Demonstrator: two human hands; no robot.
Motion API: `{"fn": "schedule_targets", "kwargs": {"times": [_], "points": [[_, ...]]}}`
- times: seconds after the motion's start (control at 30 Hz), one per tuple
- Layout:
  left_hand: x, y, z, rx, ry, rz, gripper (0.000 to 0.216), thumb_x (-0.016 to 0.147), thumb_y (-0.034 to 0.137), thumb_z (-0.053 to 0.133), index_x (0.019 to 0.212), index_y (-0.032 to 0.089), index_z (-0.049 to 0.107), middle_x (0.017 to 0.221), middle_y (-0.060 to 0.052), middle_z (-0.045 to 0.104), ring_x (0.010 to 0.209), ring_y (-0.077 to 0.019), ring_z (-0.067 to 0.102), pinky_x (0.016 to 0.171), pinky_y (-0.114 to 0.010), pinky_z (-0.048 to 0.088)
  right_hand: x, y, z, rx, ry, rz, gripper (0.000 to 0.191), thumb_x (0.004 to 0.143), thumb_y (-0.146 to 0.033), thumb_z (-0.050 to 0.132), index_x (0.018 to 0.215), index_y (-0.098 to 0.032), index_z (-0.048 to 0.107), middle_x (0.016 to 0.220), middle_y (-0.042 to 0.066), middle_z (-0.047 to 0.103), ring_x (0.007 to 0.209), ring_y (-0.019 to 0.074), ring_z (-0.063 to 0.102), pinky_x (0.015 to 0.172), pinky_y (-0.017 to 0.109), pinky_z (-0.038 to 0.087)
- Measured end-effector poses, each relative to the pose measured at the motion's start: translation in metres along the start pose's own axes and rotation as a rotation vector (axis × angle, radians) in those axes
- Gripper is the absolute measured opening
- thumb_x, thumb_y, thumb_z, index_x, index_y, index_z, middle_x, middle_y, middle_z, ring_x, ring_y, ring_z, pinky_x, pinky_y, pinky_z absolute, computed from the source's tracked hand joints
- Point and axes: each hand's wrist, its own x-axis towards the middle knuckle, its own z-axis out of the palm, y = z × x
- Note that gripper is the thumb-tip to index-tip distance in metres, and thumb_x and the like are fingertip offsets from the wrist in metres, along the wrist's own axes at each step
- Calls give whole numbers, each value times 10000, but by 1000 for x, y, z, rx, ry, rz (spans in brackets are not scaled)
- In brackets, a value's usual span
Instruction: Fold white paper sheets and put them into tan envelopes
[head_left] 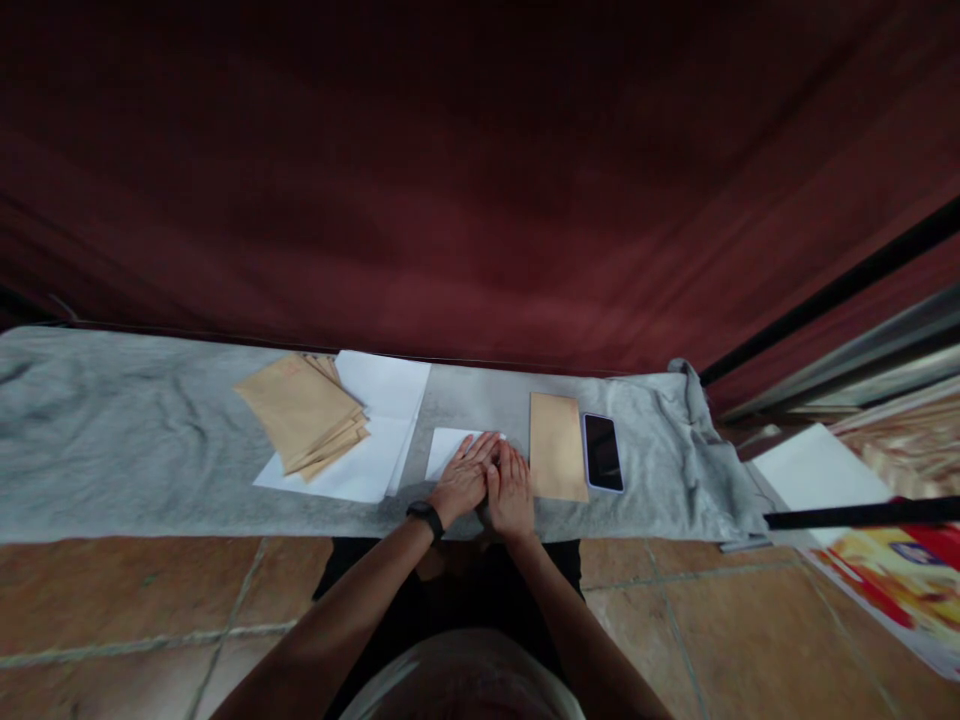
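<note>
Both of my hands lie flat, fingers stretched out, on a small folded white paper (445,449) on the grey cloth (135,440). My left hand (466,476), with a black watch on its wrist, covers the paper's right part. My right hand (511,490) rests beside it, touching it. Just right of my hands lies a single brown envelope (556,445), and beside that a dark phone (602,452). To the left, a fanned stack of brown envelopes (304,412) sits on white sheets (379,425).
The grey cloth covers a long low surface in front of a dark red curtain (480,180). A tiled floor (150,610) lies below. At the right are a white sheet (814,470), a black bar (862,516) and a colourful printed sheet (900,585).
</note>
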Motion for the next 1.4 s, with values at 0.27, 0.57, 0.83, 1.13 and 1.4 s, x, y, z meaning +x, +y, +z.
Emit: {"fn": "schedule_targets", "kwargs": {"times": [0.27, 0.57, 0.83, 1.13, 1.4], "points": [[-4, 1, -3, -12, -23, 61, 602, 976, 227, 404, 1565, 153, 308, 1620, -112, 343, 1512, -208, 274, 1250, -433, 176, 4, -1, -6, 22, -32, 32, 549, 1075, -398, 233, 1547, -145, 355, 1556, 146, 443, 1450, 234, 370, 1176, 495, 313], [-13, 2, -2, -178, 28, 27, 550, 961, 192, 390, 1505, 113, 420, 1524, -136, 491, 1433, -186, 426, 1220, -402, 310, 3, -3, -10, -41, -79, -6, 527, 1076, -343, 219, 1514, -127, 418, 1508, 127, 513, 1437, 214, 399, 1210, 469, 258], [-12, -4, -9, -79, 44, -95, 516, 991, 184, 341, 1497, 132, 431, 1580, -102, 420, 1497, -214, 313, 1249, -452, 233, 4, -4, -7, -110, -69, -39, 467, 1051, -264, 327, 1469, -129, 486, 1493, 132, 531, 1426, 233, 419, 1196, 477, 270], [-21, -12, -15, 4, 82, -130, 539, 1019, 404, 387, 1522, 211, 402, 1604, -76, 383, 1520, -237, 261, 1254, -500, 175, 1, 3, -1, -125, -41, -66, 505, 991, -186, 397, 1490, -127, 450, 1495, 128, 529, 1433, 230, 405, 1200, 468, 279], [-33, -32, -14, 22, 114, -220, 618, 1009, 491, 377, 1536, 167, 378, 1607, -128, 358, 1514, -265, 275, 1243, -504, 203, -1, 3, -1, -150, -66, -75, 570, 956, -131, 394, 1525, -105, 388, 1549, 144, 456, 1466, 245, 360, 1210, 473, 255]]}}
